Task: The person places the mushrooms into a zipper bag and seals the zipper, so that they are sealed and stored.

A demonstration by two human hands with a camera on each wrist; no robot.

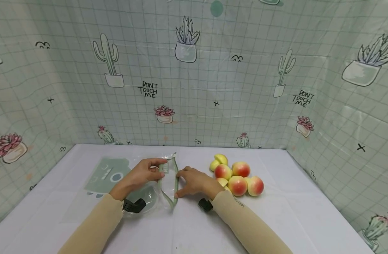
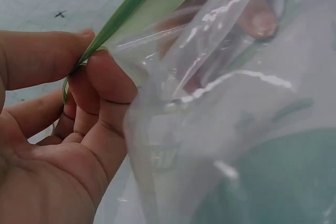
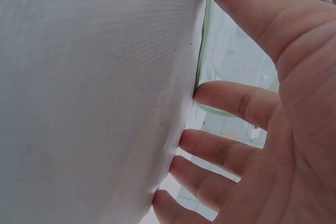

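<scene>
A clear plastic zip bag (image 1: 108, 173) with a green cartoon print lies on the left part of the table, its green-edged mouth standing open toward the right. My left hand (image 1: 138, 178) pinches the upper green strip of that mouth between thumb and fingers. In the left wrist view, the strip (image 2: 123, 22) runs out from the pinch, and fingertips show through the film. Opposite, my right hand (image 1: 195, 181) has its fingers spread, thumb and index finger at the lower green strip (image 3: 201, 51). Its other fingertips (image 3: 190, 139) rest on the white tabletop.
Several red-and-yellow peaches (image 1: 237, 185) sit grouped right of my right hand, beside yellow cut-looking pieces (image 1: 220, 160). A white cloth covers the table (image 1: 295, 211). Behind it hangs a gridded curtain (image 1: 213, 81) with printed cacti.
</scene>
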